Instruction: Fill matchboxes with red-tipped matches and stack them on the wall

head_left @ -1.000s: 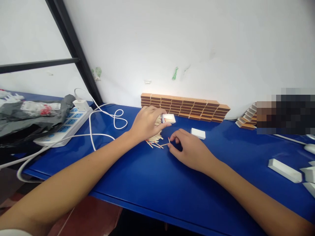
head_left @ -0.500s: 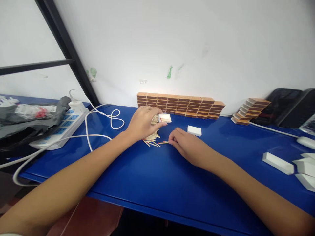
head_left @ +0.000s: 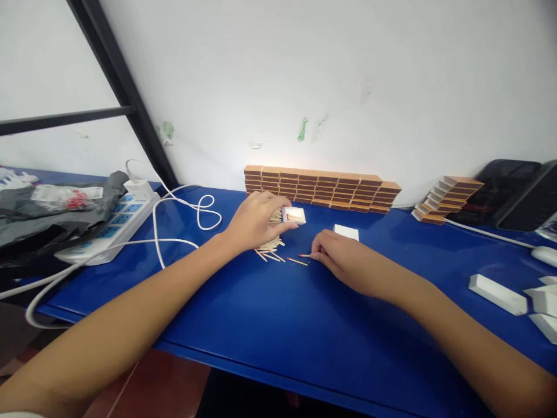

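Between thumb and fingers, my left hand [head_left: 259, 219] grips a small white matchbox tray [head_left: 299, 215] with some matches lying inside. Beside and partly behind that hand is a pile of loose red-tipped matches [head_left: 275, 242]. My right hand [head_left: 333, 251] is closed in a pinch on the end of a match [head_left: 304, 255], whose red head points left. Another loose match [head_left: 297, 262] lies on the table just below it. Partly hidden behind my right hand sits a white matchbox tray [head_left: 347, 232].
Stacked matchbox sleeves [head_left: 322, 188] line the wall, with a smaller stack [head_left: 450, 197] at right. White trays [head_left: 498, 294] lie near the right edge. A power strip [head_left: 115, 229] and white cables [head_left: 155, 232] occupy the left of the blue table [head_left: 261, 325].
My right hand has moved slightly right, drawing the pinched match away from the pile. A loose match now shows apart on the table. My left hand still holds the tray.
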{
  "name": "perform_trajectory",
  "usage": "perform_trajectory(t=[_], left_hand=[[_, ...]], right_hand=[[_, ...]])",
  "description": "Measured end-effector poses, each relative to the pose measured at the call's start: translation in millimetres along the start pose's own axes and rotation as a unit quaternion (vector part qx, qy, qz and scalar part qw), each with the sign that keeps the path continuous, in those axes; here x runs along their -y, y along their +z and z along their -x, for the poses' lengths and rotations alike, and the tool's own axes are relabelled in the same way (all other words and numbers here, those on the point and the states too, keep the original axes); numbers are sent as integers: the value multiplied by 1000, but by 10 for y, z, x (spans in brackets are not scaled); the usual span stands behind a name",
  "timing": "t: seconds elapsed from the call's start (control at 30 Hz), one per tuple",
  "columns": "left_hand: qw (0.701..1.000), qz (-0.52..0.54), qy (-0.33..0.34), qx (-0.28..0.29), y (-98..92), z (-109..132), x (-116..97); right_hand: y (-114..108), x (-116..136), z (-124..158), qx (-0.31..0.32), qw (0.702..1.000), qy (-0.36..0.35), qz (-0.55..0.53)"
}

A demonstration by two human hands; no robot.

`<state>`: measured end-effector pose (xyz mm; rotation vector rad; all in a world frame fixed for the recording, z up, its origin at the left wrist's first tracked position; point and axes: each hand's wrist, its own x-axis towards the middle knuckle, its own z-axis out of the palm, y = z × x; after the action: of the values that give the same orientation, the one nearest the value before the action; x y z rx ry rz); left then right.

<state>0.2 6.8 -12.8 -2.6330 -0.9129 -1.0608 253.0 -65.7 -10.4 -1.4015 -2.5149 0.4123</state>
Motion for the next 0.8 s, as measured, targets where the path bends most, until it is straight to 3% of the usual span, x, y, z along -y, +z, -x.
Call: perform_trajectory(t=[0.17, 0.53, 0.73, 0.8], left_hand=[[1000, 7, -4, 2, 10, 3, -17], [1000, 5, 0, 0, 21, 16, -22], [1000, 5, 6, -1, 28, 19, -16], [1000, 7, 4, 2, 27, 18, -12]], right_hand=[[67, 101, 0, -56, 998, -1, -16], [95, 380, 75, -3, 999, -7, -42], [75, 382, 82, 34, 999, 5, -38], [25, 327, 67, 18, 998, -17, -52]])
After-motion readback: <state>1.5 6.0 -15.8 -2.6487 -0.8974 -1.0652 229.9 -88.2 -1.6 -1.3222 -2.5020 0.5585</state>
